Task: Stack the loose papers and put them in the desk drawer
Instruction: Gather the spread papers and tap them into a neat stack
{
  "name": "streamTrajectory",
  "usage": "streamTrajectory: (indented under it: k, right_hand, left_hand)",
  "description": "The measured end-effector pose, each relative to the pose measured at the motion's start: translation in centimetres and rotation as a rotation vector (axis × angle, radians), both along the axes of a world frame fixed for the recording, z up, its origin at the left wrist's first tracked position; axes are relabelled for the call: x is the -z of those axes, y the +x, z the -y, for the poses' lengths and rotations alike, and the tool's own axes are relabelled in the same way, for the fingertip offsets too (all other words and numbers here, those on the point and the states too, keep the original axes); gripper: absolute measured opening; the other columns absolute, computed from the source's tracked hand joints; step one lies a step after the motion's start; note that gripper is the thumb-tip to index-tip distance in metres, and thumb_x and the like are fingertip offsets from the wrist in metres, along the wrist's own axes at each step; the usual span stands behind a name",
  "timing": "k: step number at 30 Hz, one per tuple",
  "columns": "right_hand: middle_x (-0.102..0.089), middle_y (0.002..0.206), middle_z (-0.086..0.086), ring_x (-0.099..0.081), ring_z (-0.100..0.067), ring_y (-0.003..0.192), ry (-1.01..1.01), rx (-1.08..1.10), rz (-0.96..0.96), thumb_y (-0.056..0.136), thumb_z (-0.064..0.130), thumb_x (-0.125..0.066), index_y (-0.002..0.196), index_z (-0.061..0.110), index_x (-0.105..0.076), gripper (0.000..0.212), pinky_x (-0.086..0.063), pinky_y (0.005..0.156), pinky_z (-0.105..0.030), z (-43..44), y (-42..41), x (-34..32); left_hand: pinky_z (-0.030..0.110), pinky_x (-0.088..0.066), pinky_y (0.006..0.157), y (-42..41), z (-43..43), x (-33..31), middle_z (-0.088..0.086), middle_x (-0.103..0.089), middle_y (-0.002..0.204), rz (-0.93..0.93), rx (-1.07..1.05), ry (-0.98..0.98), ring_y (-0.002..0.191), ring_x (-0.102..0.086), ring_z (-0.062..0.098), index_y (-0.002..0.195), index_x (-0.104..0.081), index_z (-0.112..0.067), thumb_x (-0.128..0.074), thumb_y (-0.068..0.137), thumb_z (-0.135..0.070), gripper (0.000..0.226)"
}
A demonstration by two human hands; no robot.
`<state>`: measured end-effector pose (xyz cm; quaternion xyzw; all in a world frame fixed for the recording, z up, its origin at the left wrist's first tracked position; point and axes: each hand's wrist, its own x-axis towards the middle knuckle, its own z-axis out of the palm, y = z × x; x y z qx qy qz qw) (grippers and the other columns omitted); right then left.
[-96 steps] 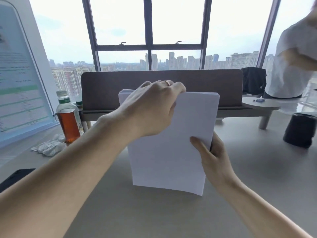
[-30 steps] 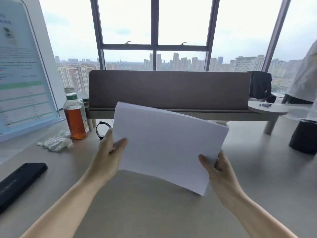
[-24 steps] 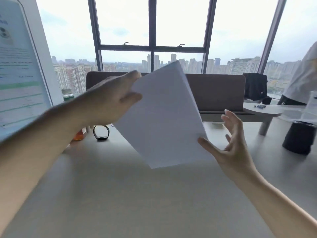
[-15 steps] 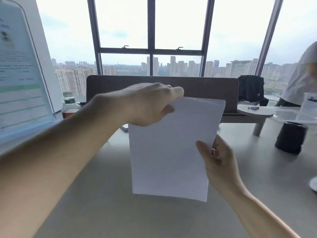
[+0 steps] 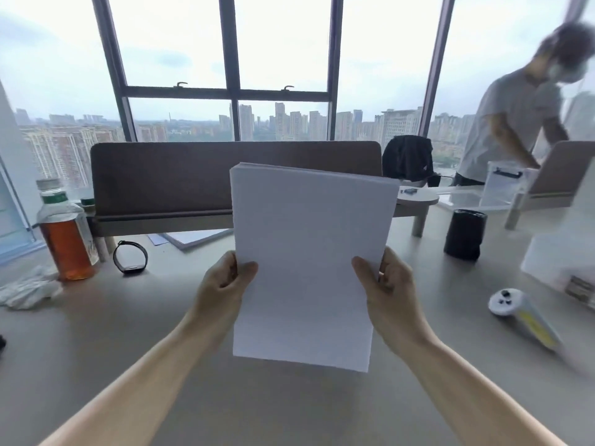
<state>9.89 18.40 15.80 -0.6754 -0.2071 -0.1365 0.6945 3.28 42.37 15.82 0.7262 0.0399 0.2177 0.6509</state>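
While both hands pinch it, the stack (image 5: 309, 259) stands upright above the worktop (image 5: 96, 333): left grip (image 5: 225, 284) clenched on its left edge, right grip (image 5: 386, 281) on its right edge, thumbs in front, below mid-height.

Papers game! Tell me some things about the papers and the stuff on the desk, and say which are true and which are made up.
1. Both hands hold the papers. True: the left hand grips one side edge and the right hand the other.
2. The papers lie flat on the desk. False: they are held upright above it.
3. The bottle holds an orange-brown drink. True.
4. The watch is on the right of the papers. False: it sits to their left, near the bottle.
5. More paper lies on the desk behind the held papers. True.
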Motion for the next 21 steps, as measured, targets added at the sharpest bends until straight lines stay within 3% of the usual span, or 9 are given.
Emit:
streamTrajectory:
  k: [4, 7, 9, 12, 15, 17, 19, 21]
  right_hand:
    - [-0.077, 0.108, -0.021, -0.068, -0.051, 0.104, 0.054, 0.104, 0.036, 0.096, 0.015, -0.062, 0.11, 0.014, -0.072, 0.017, -0.053, 0.089, -0.065, 5.7, -0.2, -3.0]
    - [-0.076, 0.107, -0.022, -0.072, -0.047, 0.1, 0.018, 0.2, 0.038, 0.088, 0.026, -0.065, 0.099, 0.025, -0.077, 0.016, -0.05, 0.089, -0.072, 11.0, -1.2, -5.9]
    - [-0.079, 0.104, -0.018, -0.074, -0.043, 0.101, -0.024, 0.267, 0.011, 0.085, 0.03, -0.068, 0.097, 0.027, -0.078, 0.016, -0.054, 0.09, -0.068, 15.2, -2.5, -7.5]
    - [-0.081, 0.105, -0.014, -0.077, -0.03, 0.09, 0.016, 0.301, -0.101, 0.096, 0.009, -0.065, 0.109, 0.014, -0.075, 0.017, -0.06, 0.09, -0.05, 22.8, -5.4, -8.8]
    - [-0.08, 0.109, -0.013, -0.077, -0.026, 0.088, -0.011, 0.331, -0.267, 0.096, 0.007, -0.064, 0.123, 0.004, -0.071, 0.028, -0.063, 0.082, -0.041, 30.7, -10.7, -7.9]
    - [-0.08, 0.108, -0.014, -0.078, -0.026, 0.087, -0.016, 0.433, -0.39, 0.096, 0.01, -0.065, 0.12, 0.002, -0.073, 0.026, -0.065, 0.076, -0.038, 37.6, -14.8, -5.9]
    - [-0.081, 0.109, -0.014, -0.078, -0.03, 0.093, -0.037, 0.531, -0.489, 0.094, 0.013, -0.069, 0.117, 0.001, -0.074, 0.026, -0.064, 0.08, -0.041, 42.9, -17.4, -4.2]
    - [-0.081, 0.108, -0.015, -0.079, -0.034, 0.097, -0.118, 0.581, -0.569, 0.091, 0.015, -0.073, 0.116, 0.0, -0.075, 0.029, -0.061, 0.087, -0.046, 45.8, -18.5, -2.8]
  left_hand:
    - [0.049, -0.057, 0.093, 1.0, 4.6, -4.1, 0.013, -0.079, 0.112, 0.045, 0.094, 0.078, 0.102, -0.076, 0.032, 0.116, -0.068, -0.006, -0.055, 0.104, -0.01, 0.018]
    - [0.036, -0.058, 0.08, 1.4, 9.1, -6.5, 0.009, -0.081, 0.103, 0.114, 0.209, 0.104, 0.087, -0.075, 0.021, 0.109, -0.072, -0.005, -0.061, 0.101, -0.009, 0.014]
    - [0.033, -0.055, 0.072, 1.3, 12.7, -7.1, 0.019, -0.078, 0.1, 0.129, 0.268, 0.025, 0.083, -0.072, 0.025, 0.105, -0.067, 0.002, -0.063, 0.099, -0.009, 0.013]
    - [0.05, -0.053, 0.073, 1.0, 20.3, -7.2, 0.037, -0.068, 0.107, 0.085, 0.409, -0.215, 0.084, -0.064, 0.035, 0.103, -0.058, 0.006, -0.063, 0.099, -0.01, 0.017]
    - [0.044, -0.06, 0.07, -0.6, 29.6, -6.1, 0.024, -0.07, 0.101, -0.028, 0.486, -0.362, 0.084, -0.065, 0.033, 0.11, -0.062, 0.001, -0.06, 0.101, -0.007, 0.012]
    - [0.045, -0.062, 0.074, -2.3, 37.3, -4.2, 0.021, -0.071, 0.098, -0.127, 0.578, -0.4, 0.087, -0.066, 0.033, 0.109, -0.063, 0.001, -0.06, 0.1, -0.006, 0.012]
    - [0.051, -0.063, 0.071, -3.8, 42.8, -2.3, 0.023, -0.073, 0.096, -0.223, 0.632, -0.408, 0.083, -0.067, 0.033, 0.108, -0.064, 0.006, -0.062, 0.1, -0.007, 0.015]
    - [0.045, -0.064, 0.058, -4.5, 45.1, -0.3, 0.017, -0.075, 0.084, -0.279, 0.628, -0.362, 0.071, -0.068, 0.028, 0.092, -0.067, 0.0, -0.065, 0.098, -0.008, 0.011]
